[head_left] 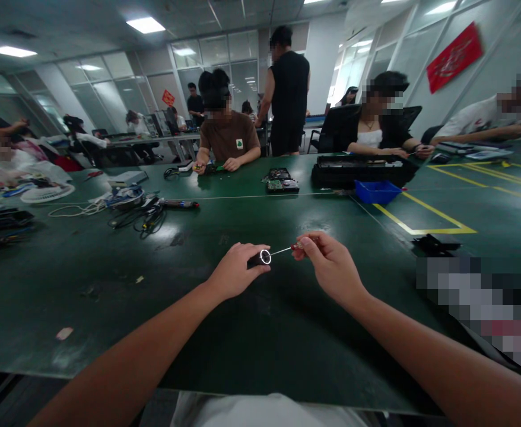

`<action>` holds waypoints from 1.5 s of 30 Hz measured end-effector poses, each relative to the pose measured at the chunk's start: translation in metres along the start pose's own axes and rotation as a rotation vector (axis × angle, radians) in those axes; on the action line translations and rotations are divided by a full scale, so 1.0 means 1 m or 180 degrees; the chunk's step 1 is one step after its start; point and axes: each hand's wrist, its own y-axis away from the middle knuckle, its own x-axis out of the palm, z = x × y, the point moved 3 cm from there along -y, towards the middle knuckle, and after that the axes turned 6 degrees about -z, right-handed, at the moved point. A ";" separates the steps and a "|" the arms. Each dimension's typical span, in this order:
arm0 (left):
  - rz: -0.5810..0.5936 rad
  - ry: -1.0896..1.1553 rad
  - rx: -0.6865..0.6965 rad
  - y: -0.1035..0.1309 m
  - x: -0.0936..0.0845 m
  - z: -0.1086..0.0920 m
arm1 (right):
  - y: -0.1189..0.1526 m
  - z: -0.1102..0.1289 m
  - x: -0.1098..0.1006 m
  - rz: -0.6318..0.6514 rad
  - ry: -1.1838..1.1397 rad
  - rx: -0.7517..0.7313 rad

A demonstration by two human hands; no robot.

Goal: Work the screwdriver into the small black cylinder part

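Note:
Over the green table, my left hand [238,268] is closed around a short black cylinder [257,259] with a bright white ring at its end. The ringed end faces right. My right hand [329,261] grips a small screwdriver [282,251] by its handle, which shows red near the shaft and is mostly covered by my fingers. Its thin metal shaft points left, and the tip meets the ringed end of the cylinder. Whether the tip sits inside the cylinder or only touches its face, I cannot tell.
Ahead lie a circuit-board assembly [282,180], a blue bin [377,191] and a long black housing [362,171]. Tangled cables [147,216] and a pen-shaped tool [179,204] are at left. A co-worker [228,133] sits opposite. Paper scraps [64,333] dot the green table [225,362].

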 end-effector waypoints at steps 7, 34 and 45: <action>0.0019 -0.0017 0.0040 0.001 -0.001 -0.002 | -0.001 0.005 -0.007 0.0009 0.0644 0.0027; 0.0013 0.0004 -0.0110 0.002 -0.001 -0.002 | 0.004 0.005 0.003 0.0251 -0.0165 0.0045; 0.0203 -0.0459 0.0077 -0.002 0.000 -0.004 | -0.011 -0.033 0.002 -0.0363 -0.1199 0.1299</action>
